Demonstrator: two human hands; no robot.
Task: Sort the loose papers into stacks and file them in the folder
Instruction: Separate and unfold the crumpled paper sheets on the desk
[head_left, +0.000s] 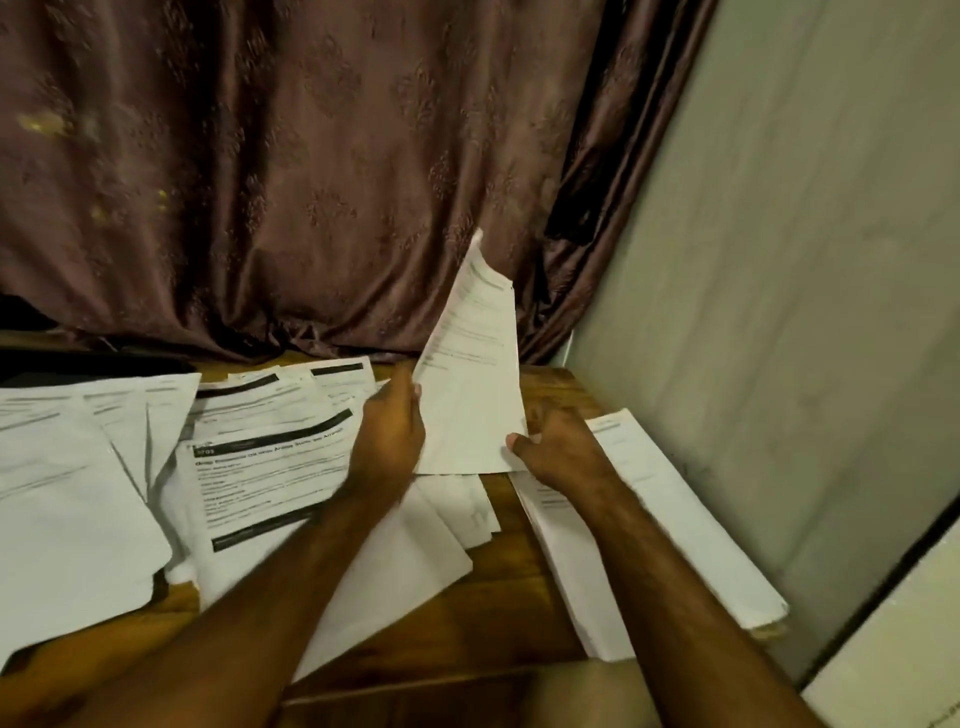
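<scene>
Both hands hold up a few printed sheets (474, 384) above the wooden table (498, 644), their top corner leaning toward the curtain. My left hand (390, 431) grips the sheets' left edge. My right hand (550, 451) pinches the bottom right corner, thumb on the front. Loose printed papers (270, 467) with black header bars lie scattered over the table's middle and left. A neater stack of papers (649, 525) lies along the right side, partly under my right forearm. I cannot make out a folder among them.
A brown patterned curtain (311, 182) hangs right behind the table. A pale wall (805, 312) stands close on the right. More white sheets (67, 493) cover the table's left part.
</scene>
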